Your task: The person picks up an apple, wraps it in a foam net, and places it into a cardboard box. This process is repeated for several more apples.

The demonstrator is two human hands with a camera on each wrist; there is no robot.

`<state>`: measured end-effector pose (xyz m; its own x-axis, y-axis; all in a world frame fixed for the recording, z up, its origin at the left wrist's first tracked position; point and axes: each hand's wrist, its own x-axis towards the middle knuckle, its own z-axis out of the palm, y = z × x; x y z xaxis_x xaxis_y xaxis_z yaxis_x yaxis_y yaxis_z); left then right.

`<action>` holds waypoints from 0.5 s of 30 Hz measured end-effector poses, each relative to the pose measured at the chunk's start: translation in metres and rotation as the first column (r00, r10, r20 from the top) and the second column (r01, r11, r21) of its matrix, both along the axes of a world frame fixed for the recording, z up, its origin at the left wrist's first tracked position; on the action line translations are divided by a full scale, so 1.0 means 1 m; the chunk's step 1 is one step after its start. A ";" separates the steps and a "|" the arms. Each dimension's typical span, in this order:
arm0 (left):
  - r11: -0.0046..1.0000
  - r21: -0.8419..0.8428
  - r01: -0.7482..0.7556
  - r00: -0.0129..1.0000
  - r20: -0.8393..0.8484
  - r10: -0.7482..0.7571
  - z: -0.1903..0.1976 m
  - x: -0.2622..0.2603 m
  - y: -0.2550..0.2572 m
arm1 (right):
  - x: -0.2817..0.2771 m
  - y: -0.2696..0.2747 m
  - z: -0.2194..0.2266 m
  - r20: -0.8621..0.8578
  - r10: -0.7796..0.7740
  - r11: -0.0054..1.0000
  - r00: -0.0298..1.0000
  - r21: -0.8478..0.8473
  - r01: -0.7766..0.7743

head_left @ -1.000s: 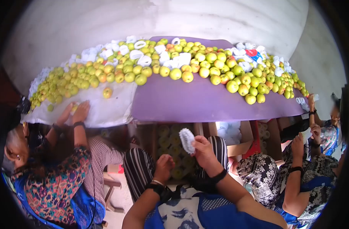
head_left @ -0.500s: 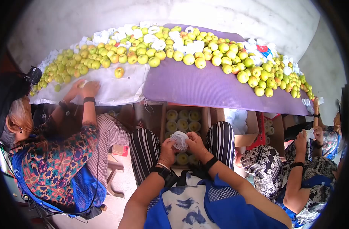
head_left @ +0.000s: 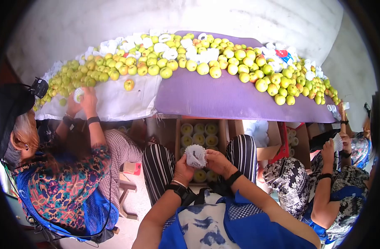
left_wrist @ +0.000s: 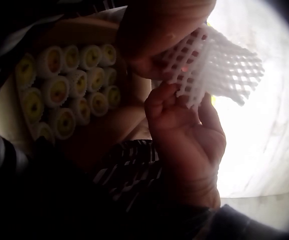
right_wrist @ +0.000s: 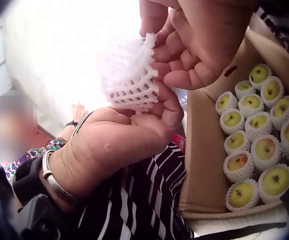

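Note:
A white foam net sleeve (head_left: 195, 156) is between both hands above the lap; no apple shows inside it. My left hand (head_left: 183, 170) pinches its left side, with the fingers curled at the rim. On the other side, my right hand (head_left: 218, 162) pinches the rim. In the left wrist view the mesh (left_wrist: 212, 65) is spread between the left hand (left_wrist: 164, 30) above and the right hand (left_wrist: 184, 145) below. The right wrist view shows the fingertips of both hands close together along the sleeve's (right_wrist: 134, 80) edge.
Below the hands stands a cardboard box (right_wrist: 199, 150) of apples in foam nets (right_wrist: 242, 195). Ahead, loose apples (head_left: 203, 68) and white nets lie heaped on a purple mat (head_left: 206, 97). People (head_left: 65, 174) sit on both sides; another box (head_left: 271, 145) is at the right.
The right hand has brought the sleeve down and in to the left hand, which was apart from it a second ago. Both now hold it. The left neighbour's hands have risen with a net.

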<state>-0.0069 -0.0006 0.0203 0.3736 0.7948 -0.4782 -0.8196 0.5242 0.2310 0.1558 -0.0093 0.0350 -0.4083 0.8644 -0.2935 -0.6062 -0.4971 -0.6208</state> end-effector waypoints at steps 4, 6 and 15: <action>0.991 0.062 0.122 0.989 0.080 -0.127 -0.002 -0.002 0.001 | -0.006 0.001 0.017 -0.110 -0.009 1.000 0.994 -0.027 0.006; 0.981 0.111 0.161 0.982 0.085 -0.171 -0.012 -0.003 0.000 | -0.008 0.002 0.027 -0.274 -0.035 0.999 0.961 -0.006 0.034; 0.923 0.306 0.234 0.868 -0.494 -0.057 0.015 0.004 -0.004 | 0.001 0.006 -0.021 -0.053 -0.360 0.902 0.931 -0.276 0.333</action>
